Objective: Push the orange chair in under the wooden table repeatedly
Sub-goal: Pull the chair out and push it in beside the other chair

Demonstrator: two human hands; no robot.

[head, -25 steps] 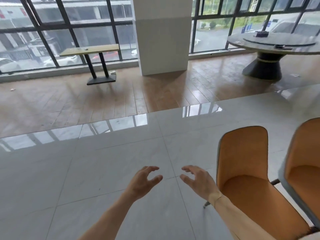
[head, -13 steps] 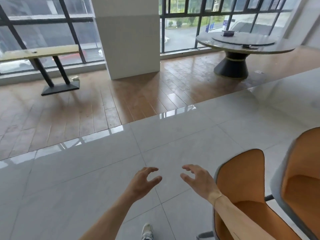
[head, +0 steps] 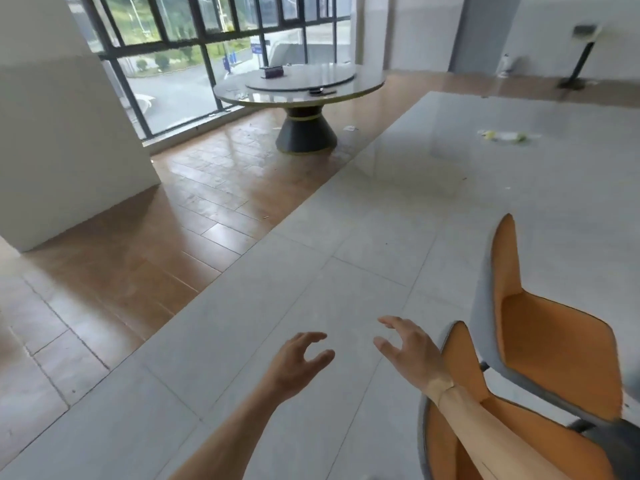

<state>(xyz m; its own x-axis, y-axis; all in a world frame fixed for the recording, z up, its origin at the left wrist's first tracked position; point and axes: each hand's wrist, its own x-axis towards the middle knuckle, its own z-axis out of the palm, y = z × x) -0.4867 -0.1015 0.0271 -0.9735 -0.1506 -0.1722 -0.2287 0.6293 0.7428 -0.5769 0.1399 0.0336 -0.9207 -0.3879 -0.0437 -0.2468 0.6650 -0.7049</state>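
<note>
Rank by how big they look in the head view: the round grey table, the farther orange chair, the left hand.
1. Farther orange chair, though nearness to the camera inflates it.
2. Round grey table, far off by the windows.
3. Left hand, empty with fingers loosely curled.

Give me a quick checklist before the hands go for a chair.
1. Left hand free: ok, fingers loosely curled, holding nothing.
2. Right hand free: ok, fingers spread, holding nothing.
3. Chair within reach: ok, the near orange chair sits just beside the right wrist; a second orange chair stands behind it.
4. Hands on a chair: not ok, neither touches one.
5. Wooden table in sight: not ok, only a round table shows.
6. Floor around the chairs clear: ok nearby; litter lies far off.
</note>
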